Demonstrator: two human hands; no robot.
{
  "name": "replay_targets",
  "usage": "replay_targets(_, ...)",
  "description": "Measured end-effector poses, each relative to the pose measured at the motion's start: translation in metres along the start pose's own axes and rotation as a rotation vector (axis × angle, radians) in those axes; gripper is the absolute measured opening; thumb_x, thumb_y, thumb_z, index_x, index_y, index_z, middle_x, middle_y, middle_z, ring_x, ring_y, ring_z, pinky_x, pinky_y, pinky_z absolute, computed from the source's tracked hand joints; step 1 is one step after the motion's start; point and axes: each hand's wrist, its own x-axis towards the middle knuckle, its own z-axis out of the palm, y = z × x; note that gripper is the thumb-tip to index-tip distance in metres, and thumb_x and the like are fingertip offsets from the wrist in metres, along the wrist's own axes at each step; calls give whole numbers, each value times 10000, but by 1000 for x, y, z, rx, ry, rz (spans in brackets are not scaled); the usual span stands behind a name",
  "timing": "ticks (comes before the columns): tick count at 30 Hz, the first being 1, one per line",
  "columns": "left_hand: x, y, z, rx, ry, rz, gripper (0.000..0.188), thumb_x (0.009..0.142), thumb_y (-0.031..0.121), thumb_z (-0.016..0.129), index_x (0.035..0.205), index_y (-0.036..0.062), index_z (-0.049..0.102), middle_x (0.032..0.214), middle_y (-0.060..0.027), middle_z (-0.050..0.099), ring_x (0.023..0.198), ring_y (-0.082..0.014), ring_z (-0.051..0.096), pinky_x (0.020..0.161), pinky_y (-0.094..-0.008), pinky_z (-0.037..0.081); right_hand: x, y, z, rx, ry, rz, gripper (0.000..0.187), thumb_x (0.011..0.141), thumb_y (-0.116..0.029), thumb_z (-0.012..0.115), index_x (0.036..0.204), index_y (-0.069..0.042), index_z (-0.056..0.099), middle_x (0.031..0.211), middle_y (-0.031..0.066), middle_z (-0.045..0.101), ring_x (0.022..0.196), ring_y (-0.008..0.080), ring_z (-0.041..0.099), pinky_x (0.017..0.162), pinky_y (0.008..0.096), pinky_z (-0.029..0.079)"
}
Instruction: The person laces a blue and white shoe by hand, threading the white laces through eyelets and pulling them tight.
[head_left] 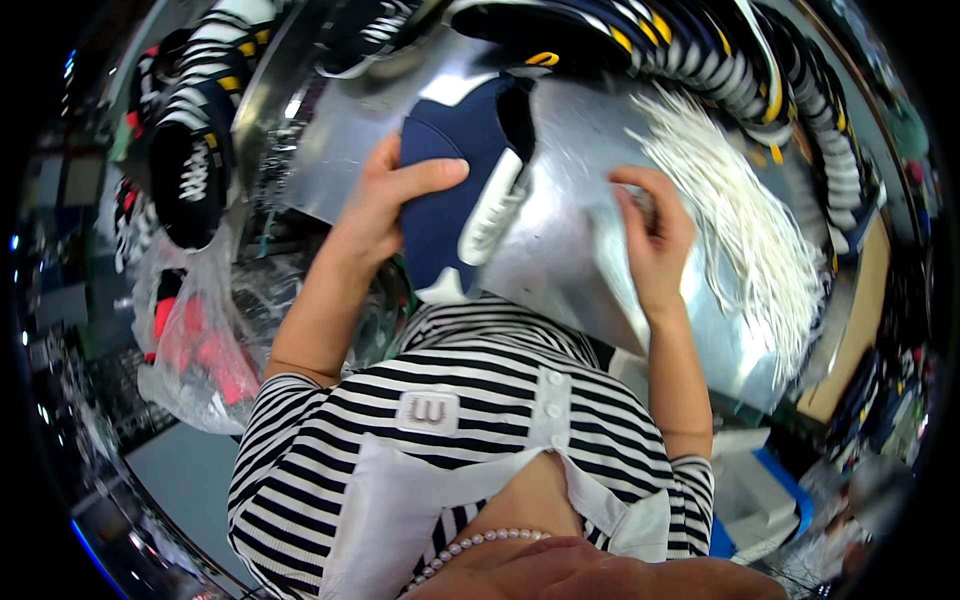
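A navy shoe upper [432,225] with a white eyelet strip [487,225] is tilted in front of me, above the metal tabletop [560,215]. My left hand [400,195] grips its left side, thumb lying across the navy face and the other fingers hidden behind. To the right of the upper and apart from it, my right hand [660,230] is raised with curled fingers, thumb and forefinger close together. A pale blur runs below that thumb; whether it is a lace in the hand I cannot make out. A heap of white shoelaces [735,220] lies just right of this hand.
Stacked dark uppers with white and yellow parts [690,50] curve along the far and right edges. More laced dark uppers [190,180] stand in a row at left. Below them hangs a clear plastic bag [195,350] with red things inside. A blue-and-white box [765,500] is at lower right.
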Motion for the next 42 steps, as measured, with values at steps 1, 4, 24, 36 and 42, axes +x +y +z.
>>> replay_targets(1, -5, 22, -4, 166, 79, 79, 363, 867, 87, 710, 1202, -13, 611, 1067, -105, 697, 887, -171, 692, 802, -294, 568, 5, 12, -7, -86, 68, -8, 244, 846, 85, 603, 1045, -44, 660, 1037, 103, 668, 835, 178, 675, 687, 267, 531)
replay_targets(4, 20, 80, -34, 670, 185, 446, 295, 883, 146, 692, 1132, -4, 642, 1006, -76, 705, 887, -138, 673, 770, -278, 529, 21, 71, -26, -412, 126, -97, 211, 896, 46, 612, 1071, -59, 667, 1068, 36, 656, 743, 102, 595, 647, 215, 454)
replay_targets(24, 281, 11, -141, 1553, 297, 947, 432, 954, 317, 611, 1312, 76, 595, 1214, -136, 602, 1070, -304, 607, 904, -377, 489, 67, 118, -75, -935, -3, 90, 94, 896, -144, 632, 987, -124, 648, 1012, 49, 643, 811, 307, 658, 662, 399, 509)
replay_targets(36, 157, 37, -13, 1054, 256, 1323, 179, 800, -9, 684, 958, 75, 678, 936, -58, 636, 838, -220, 641, 765, -293, 508, 70, 102, -83, -840, 10, -80, 155, 893, -132, 647, 1043, -114, 684, 992, 31, 655, 810, 290, 662, 691, 374, 507)
replay_targets(42, 12, 9, 47, 1292, -15, 1408, 269, 719, -48, 659, 970, 49, 678, 950, -99, 653, 916, -283, 636, 799, -393, 495, 49, 108, -86, -942, -184, -72, 169, 870, -125, 665, 1036, -126, 695, 1025, 18, 637, 809, 273, 666, 703, 386, 517)
